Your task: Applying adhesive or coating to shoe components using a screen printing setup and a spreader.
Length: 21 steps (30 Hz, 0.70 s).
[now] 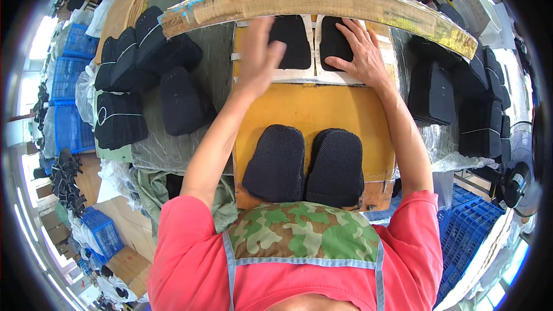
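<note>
My right hand (pixel 364 55) lies with fingers spread on a black shaped fabric piece (pixel 328 37), inside a white-rimmed template (pixel 299 76). Beside it, my left hand (pixel 258 57) hovers at the left edge of a second black piece (pixel 295 46); it is somewhat blurred, its fingers stretched and thumb apart, with nothing seen in it. The template rests on the far part of a yellow board (pixel 322 103). Closer to my body, two black mesh stacks with rounded tops, one left (pixel 275 164) and one right (pixel 339 167), sit on the same board.
A thick wooden beam (pixel 317 3) spans just beyond my hands, hiding the template's far edge. Black piece stacks, some tied, flank the board at left (pixel 120 121) and right (pixel 431 92). Blue crates (pixel 469 224) and a fan (pixel 518 178) stand at the right.
</note>
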Each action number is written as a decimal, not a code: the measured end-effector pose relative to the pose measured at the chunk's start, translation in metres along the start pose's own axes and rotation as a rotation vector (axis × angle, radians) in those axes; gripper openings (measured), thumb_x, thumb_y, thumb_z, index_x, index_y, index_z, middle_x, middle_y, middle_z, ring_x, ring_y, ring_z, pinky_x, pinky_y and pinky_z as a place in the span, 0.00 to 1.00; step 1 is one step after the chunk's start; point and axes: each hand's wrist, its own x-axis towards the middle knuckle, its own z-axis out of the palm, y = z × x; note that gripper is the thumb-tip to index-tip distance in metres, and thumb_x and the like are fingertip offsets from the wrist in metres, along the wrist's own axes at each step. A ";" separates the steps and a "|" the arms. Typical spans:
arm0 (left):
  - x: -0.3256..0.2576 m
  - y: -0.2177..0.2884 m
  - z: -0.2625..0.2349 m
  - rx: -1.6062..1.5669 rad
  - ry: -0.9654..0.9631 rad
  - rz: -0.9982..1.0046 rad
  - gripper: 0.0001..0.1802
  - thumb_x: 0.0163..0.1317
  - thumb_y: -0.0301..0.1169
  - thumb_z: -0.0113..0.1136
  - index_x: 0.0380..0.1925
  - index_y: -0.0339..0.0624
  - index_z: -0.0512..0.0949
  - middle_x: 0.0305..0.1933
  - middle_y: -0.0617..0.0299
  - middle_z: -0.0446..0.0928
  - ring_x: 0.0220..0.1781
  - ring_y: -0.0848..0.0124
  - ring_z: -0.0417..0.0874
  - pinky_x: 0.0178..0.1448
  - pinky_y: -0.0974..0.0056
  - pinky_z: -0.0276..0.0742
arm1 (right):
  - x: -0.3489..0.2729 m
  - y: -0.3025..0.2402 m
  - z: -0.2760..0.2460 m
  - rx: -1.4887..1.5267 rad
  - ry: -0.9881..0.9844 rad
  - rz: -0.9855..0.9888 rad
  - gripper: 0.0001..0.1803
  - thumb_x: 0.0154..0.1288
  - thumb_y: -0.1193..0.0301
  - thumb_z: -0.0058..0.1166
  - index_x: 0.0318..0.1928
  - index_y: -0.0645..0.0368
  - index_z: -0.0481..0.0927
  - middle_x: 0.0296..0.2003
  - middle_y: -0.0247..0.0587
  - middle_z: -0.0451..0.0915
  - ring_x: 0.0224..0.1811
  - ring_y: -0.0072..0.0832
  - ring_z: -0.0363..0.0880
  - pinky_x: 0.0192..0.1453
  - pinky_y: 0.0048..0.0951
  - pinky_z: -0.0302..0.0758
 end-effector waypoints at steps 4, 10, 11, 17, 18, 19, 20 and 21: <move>0.000 0.026 -0.067 -0.388 0.607 -0.221 0.29 0.72 0.51 0.47 0.62 0.41 0.67 0.66 0.56 0.69 0.68 0.65 0.69 0.72 0.54 0.60 | -0.004 0.002 -0.004 0.002 -0.002 -0.018 0.33 0.68 0.47 0.54 0.67 0.52 0.71 0.71 0.40 0.65 0.77 0.42 0.54 0.78 0.55 0.46; 0.010 0.066 -0.113 -0.351 0.330 0.094 0.29 0.77 0.49 0.38 0.66 0.40 0.62 0.72 0.47 0.64 0.75 0.60 0.62 0.77 0.52 0.54 | -0.032 -0.033 -0.049 0.074 -0.135 -0.049 0.22 0.70 0.65 0.54 0.63 0.52 0.75 0.68 0.38 0.70 0.77 0.40 0.56 0.78 0.53 0.46; 0.002 0.065 -0.114 -0.352 0.340 0.090 0.29 0.77 0.49 0.38 0.66 0.40 0.62 0.72 0.47 0.64 0.75 0.60 0.62 0.77 0.52 0.54 | -0.042 -0.046 -0.063 0.141 -0.177 -0.061 0.21 0.69 0.67 0.56 0.61 0.53 0.77 0.66 0.38 0.72 0.76 0.40 0.58 0.78 0.53 0.47; -0.085 0.045 -0.076 -0.405 0.171 -0.138 0.18 0.75 0.39 0.45 0.53 0.37 0.72 0.79 0.42 0.52 0.64 0.65 0.73 0.69 0.59 0.65 | -0.064 -0.106 -0.166 0.537 -0.530 -0.038 0.17 0.62 0.73 0.61 0.52 0.57 0.82 0.51 0.45 0.83 0.55 0.41 0.81 0.62 0.40 0.74; -0.098 0.037 -0.068 -0.383 0.160 -0.175 0.16 0.74 0.36 0.46 0.52 0.37 0.72 0.79 0.43 0.52 0.59 0.67 0.74 0.65 0.61 0.68 | -0.060 -0.106 -0.171 0.594 -0.509 -0.095 0.16 0.61 0.76 0.61 0.50 0.59 0.83 0.48 0.47 0.84 0.49 0.40 0.84 0.57 0.37 0.78; -0.105 0.029 -0.060 -0.370 0.142 -0.204 0.14 0.73 0.34 0.47 0.50 0.36 0.72 0.79 0.43 0.52 0.54 0.70 0.76 0.61 0.63 0.71 | -0.046 -0.104 -0.171 0.600 -0.325 -0.083 0.15 0.58 0.81 0.60 0.47 0.62 0.84 0.44 0.47 0.85 0.43 0.40 0.86 0.50 0.35 0.80; -0.109 0.023 -0.054 -0.308 0.130 -0.201 0.12 0.73 0.33 0.48 0.48 0.36 0.73 0.79 0.43 0.52 0.55 0.69 0.76 0.61 0.63 0.71 | -0.033 -0.085 -0.158 0.571 -0.256 0.011 0.16 0.59 0.83 0.57 0.49 0.64 0.82 0.43 0.47 0.84 0.45 0.40 0.85 0.50 0.34 0.80; -0.111 0.019 -0.049 -0.246 0.117 -0.200 0.11 0.72 0.33 0.48 0.46 0.36 0.73 0.79 0.43 0.52 0.56 0.68 0.76 0.61 0.63 0.72 | -0.005 -0.077 -0.154 0.411 -0.164 0.056 0.17 0.63 0.80 0.55 0.53 0.63 0.80 0.44 0.47 0.83 0.49 0.42 0.83 0.53 0.34 0.78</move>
